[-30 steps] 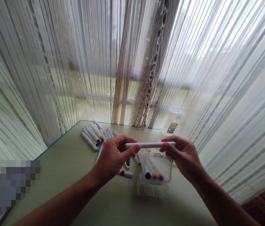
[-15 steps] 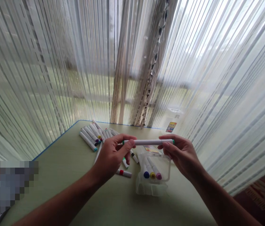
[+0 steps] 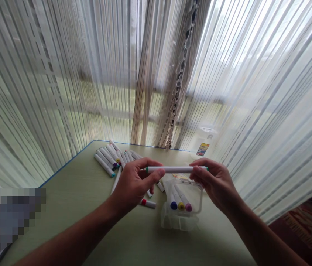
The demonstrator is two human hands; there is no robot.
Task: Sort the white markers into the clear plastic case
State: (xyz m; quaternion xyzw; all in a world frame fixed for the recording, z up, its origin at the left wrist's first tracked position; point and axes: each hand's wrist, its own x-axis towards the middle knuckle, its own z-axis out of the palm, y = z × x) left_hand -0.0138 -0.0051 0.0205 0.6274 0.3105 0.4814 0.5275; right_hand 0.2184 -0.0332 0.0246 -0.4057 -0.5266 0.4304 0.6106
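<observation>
A white marker (image 3: 177,170) with green ends lies level between my two hands, held in the air above the table. My left hand (image 3: 136,181) pinches its left end between thumb and fingers. At the other end, the thumb and fingers of my right hand (image 3: 211,175) are closed on it. Just below stands a clear plastic case (image 3: 179,222) with three markers in it, their ends blue, yellow (image 3: 181,206) and pink. Behind and around my left hand several white markers (image 3: 104,165) lie in a loose pile, partly hidden by that hand.
A red-banded marker (image 3: 148,204) lies on the pale green table (image 3: 84,207) by my left wrist. A clear container with a yellow label (image 3: 202,149) stands at the back right. String curtains (image 3: 111,74) hang behind the table. Patterned fabric (image 3: 305,225) shows at lower right.
Both hands and the marker have shifted slightly to the right and a little down in view. The grip stays on both ends; the case and the pile look unchanged.
</observation>
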